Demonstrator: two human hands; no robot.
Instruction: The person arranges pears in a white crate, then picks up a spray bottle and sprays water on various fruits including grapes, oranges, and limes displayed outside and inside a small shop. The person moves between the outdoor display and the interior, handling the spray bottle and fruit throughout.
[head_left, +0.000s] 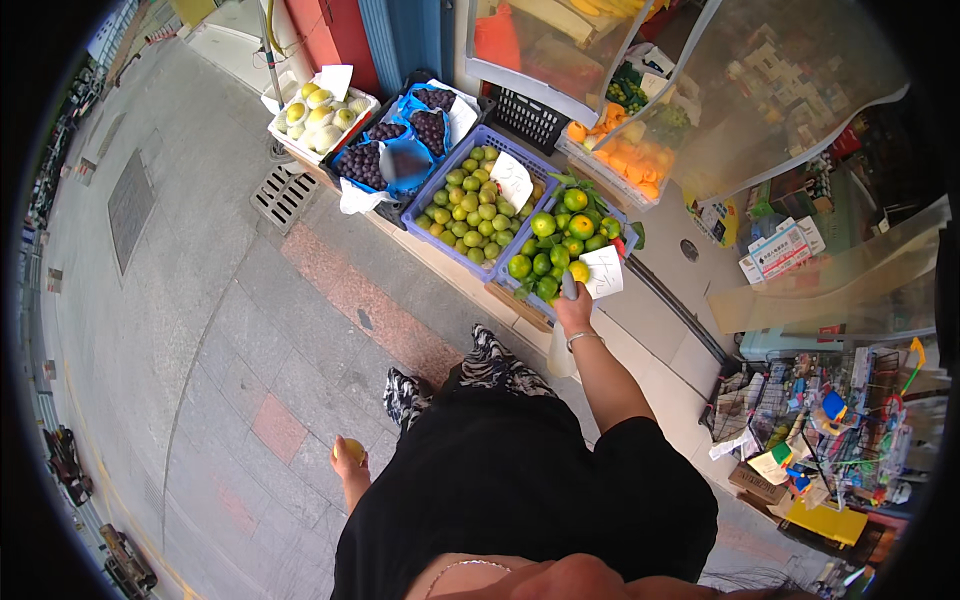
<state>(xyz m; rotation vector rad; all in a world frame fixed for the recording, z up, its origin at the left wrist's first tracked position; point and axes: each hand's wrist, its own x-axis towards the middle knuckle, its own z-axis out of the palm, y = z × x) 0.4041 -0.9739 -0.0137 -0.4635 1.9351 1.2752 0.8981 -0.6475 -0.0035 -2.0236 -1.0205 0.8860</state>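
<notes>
At the lower left, my left hand (351, 463) is wrapped around a round yellow fruit (350, 450), partly covered by the fingers. My right hand (574, 307), with a bangle at its wrist, grips a grey-handled tool (570, 286). A pale, broad part, possibly its blade, shows below the fist (560, 352). This hand is at the near edge of a purple plastic crate (536, 301) of green mandarins (559, 256), some turning orange. Beside the hand, a handwritten card (602, 271) stands among them. Whether the hand touches the crate I cannot tell.
Along the shop step stand a crate of round green-yellow fruit (472, 202), bagged dark grapes (360, 165) and pears in foam nets (319, 120). Clear plastic curtains (795, 90) hang over the entrance, with orange fruit (630, 161) behind. Wire racks (817, 427) hold small goods at right.
</notes>
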